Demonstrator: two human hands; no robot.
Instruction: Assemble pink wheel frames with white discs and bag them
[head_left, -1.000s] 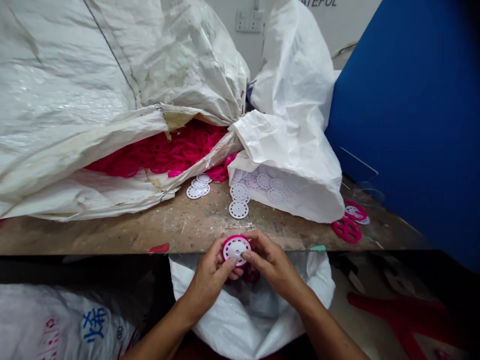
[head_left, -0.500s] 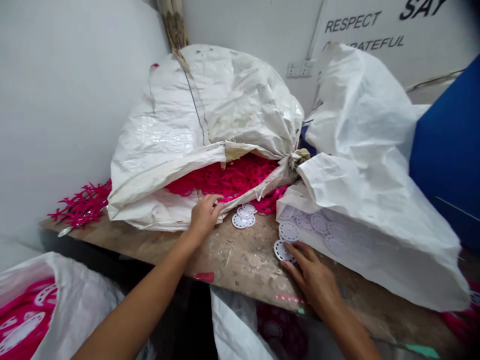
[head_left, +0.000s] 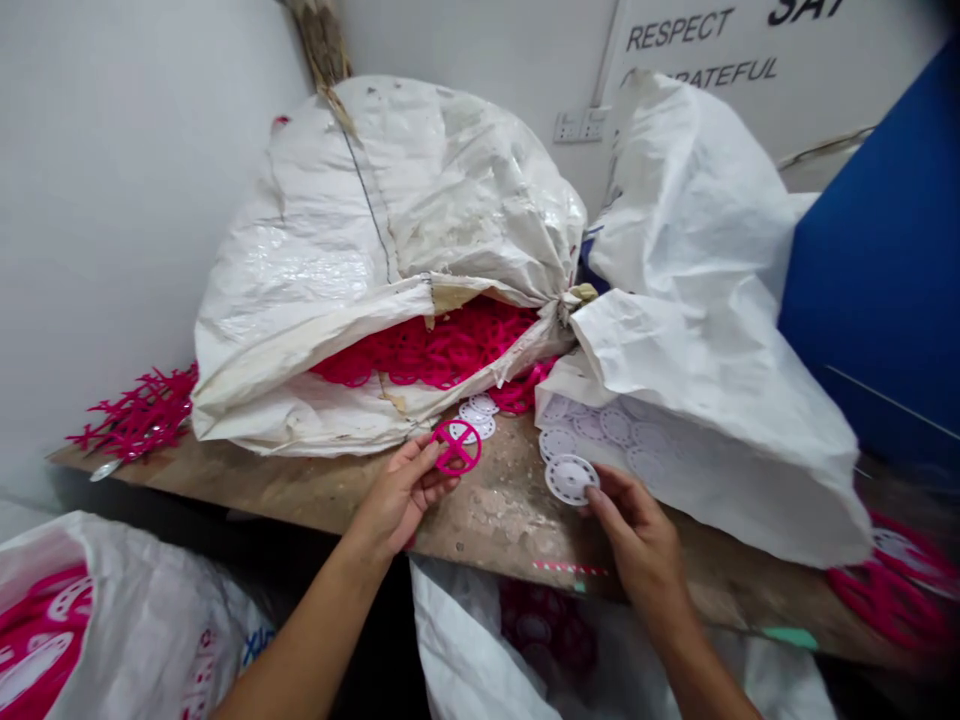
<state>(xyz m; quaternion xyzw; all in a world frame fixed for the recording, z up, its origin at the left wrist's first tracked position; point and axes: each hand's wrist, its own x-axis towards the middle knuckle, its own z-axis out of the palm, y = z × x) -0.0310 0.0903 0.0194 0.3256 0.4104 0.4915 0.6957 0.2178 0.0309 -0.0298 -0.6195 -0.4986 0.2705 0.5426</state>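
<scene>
My left hand (head_left: 405, 492) pinches a pink spoked ring (head_left: 468, 462) by its left edge, just above the table. Between thumb and fingers, my right hand (head_left: 637, 520) holds a white slotted disc (head_left: 571, 480) by its right edge. The two pieces are apart, with bare tabletop between them. Behind the pink ring lie a few white discs (head_left: 484, 404) on the table. A big white sack (head_left: 300, 410) gapes open behind my left hand, full of pink rings (head_left: 427, 345). More white discs (head_left: 615, 425) spill from the white bag (head_left: 697, 370) beyond my right hand.
The worn wooden table (head_left: 480, 520) carries a heap of pink branching pieces (head_left: 142, 415) at its left end. Pink parts (head_left: 892, 590) lie at the right end. Below stand a left sack (head_left: 150, 590) and a front sack (head_left: 457, 640). A blue panel (head_left: 885, 240) rises at right.
My left hand has left the sack's opening and now holds a pink ring nearer to me. My right hand has lifted a white disc off the table. The view has shifted slightly.
</scene>
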